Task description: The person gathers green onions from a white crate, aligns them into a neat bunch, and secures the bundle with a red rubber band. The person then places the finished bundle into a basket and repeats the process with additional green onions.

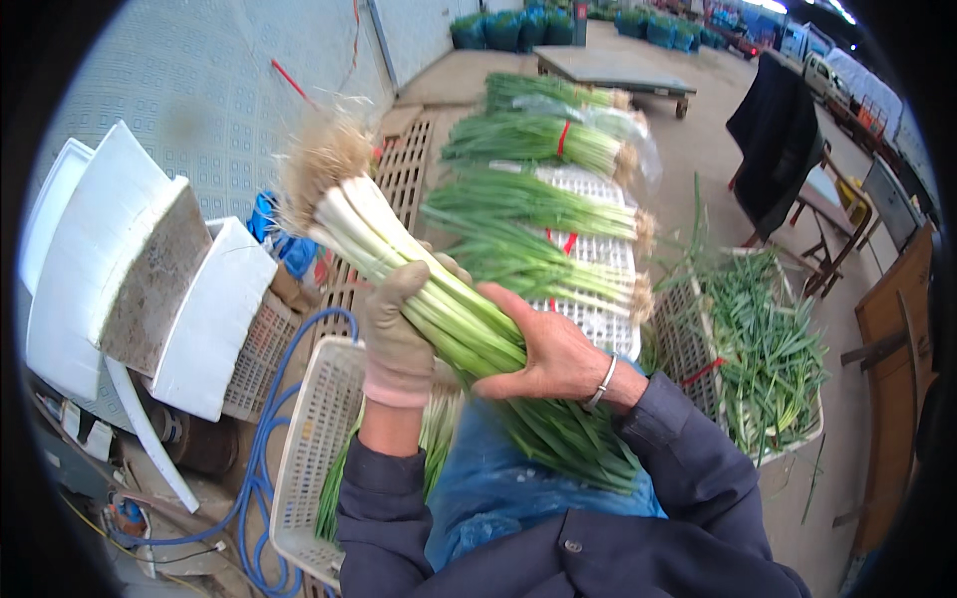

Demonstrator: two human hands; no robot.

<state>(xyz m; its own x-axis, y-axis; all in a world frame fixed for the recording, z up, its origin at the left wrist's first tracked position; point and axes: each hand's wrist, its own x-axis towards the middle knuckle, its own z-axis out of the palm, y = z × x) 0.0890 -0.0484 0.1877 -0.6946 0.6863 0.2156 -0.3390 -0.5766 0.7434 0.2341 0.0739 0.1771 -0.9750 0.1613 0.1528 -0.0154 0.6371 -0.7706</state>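
My left hand (404, 321), in a dirty knitted glove, grips a thick bunch of green onions (441, 306) around its pale stems. Bare, with a metal bracelet at the wrist, my right hand (546, 347) clasps the same bunch lower down, where the stems turn green. The bunch slants, its bushy roots at the upper left and its leaves hanging over the blue plastic (478, 478) on my lap. Ahead, smaller bunches of green onions (538, 205) lie on an upturned white plastic crate (598, 329), with red ties among them; one bunch has a red tie around it (562, 139).
On the left, a white basket (288, 478) holds more green onions, beside a blue hose (247, 478) and white foam boxes (82, 276). A crate of loose leaves (714, 374) stands right. Beyond are a low platform cart (613, 71) and a chair with a dark garment (777, 142).
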